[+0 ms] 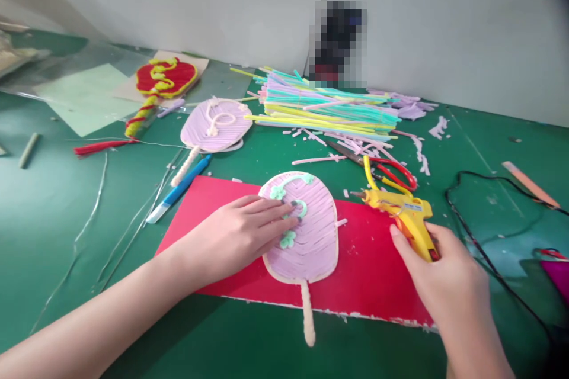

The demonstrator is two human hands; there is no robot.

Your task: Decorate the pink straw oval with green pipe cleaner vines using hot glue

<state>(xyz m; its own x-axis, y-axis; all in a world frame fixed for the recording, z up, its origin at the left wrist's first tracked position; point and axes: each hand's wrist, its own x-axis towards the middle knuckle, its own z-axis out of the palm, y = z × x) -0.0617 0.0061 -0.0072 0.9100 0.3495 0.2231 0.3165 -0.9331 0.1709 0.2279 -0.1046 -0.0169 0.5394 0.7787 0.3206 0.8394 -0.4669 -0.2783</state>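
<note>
My left hand (249, 231) lies on a lilac fan (317, 249) made of pipe cleaners, with cream edging and a cream handle. Its fingers are stretched out, and the tips touch a mint curl (303, 208) on the fan's face. Other mint pieces, a curved stem and small flowers, sit on the left half of the fan; my fingers partly cover them. To the right, my right hand (448, 278) grips a yellow hot glue gun (411, 222) by its handle, its nozzle pointing left, apart from the fan. Under the fan is a red board (368, 272).
Behind the board lie a pipe-cleaner bundle (329, 103), red-handled scissors (395, 170) and yellow-handled pliers (370, 172). A second lilac fan (200, 127), a red fan (171, 86) and a blue pen-like tool (180, 186) are at left. A black cord (471, 231) curves at right.
</note>
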